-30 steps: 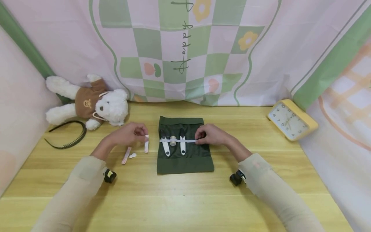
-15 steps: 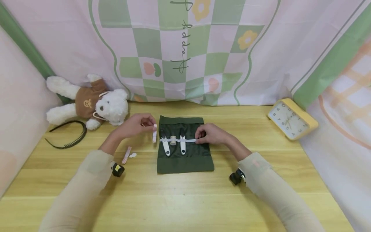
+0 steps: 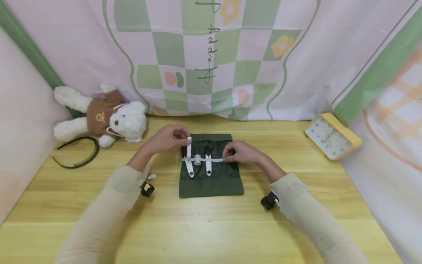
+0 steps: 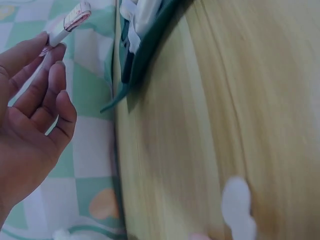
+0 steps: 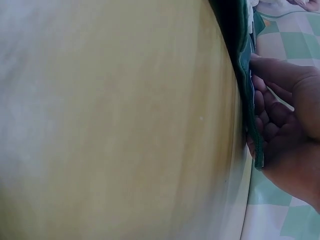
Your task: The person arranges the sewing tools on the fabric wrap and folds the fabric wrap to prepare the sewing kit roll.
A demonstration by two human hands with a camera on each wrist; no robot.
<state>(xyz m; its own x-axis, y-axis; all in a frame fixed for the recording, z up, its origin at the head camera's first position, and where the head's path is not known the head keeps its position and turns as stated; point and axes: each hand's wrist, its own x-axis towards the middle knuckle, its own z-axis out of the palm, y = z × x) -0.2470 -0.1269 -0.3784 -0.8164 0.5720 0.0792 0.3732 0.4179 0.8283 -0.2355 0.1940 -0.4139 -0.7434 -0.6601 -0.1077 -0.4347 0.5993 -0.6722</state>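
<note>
My left hand (image 3: 168,139) pinches one end of a folded tape measure (image 3: 189,147), white with reddish print in the left wrist view. It hangs over the upper left of an unrolled dark green fabric pouch (image 3: 211,188), overlapping the white tool (image 3: 189,170) there. My right hand (image 3: 242,151) pinches the white elastic band (image 3: 216,160) near the pouch's right side. The band crosses that tool, a beige thread spool (image 3: 197,160) and a second white tool with a black end (image 3: 208,168). In the right wrist view, the pouch edge hides part of my right fingers.
A small white two-lobed piece (image 3: 151,176) lies left of the pouch, beside a pink strip (image 3: 145,173) partly hidden by my wrist camera. A plush bear (image 3: 128,121) and black headband (image 3: 89,159) lie at the back left. A yellow clock (image 3: 333,136) stands at the back right.
My left hand has carried the tape measure rightward and slightly away from me, from the bare table to over the pouch's left side. My right hand stays at the elastic band.
</note>
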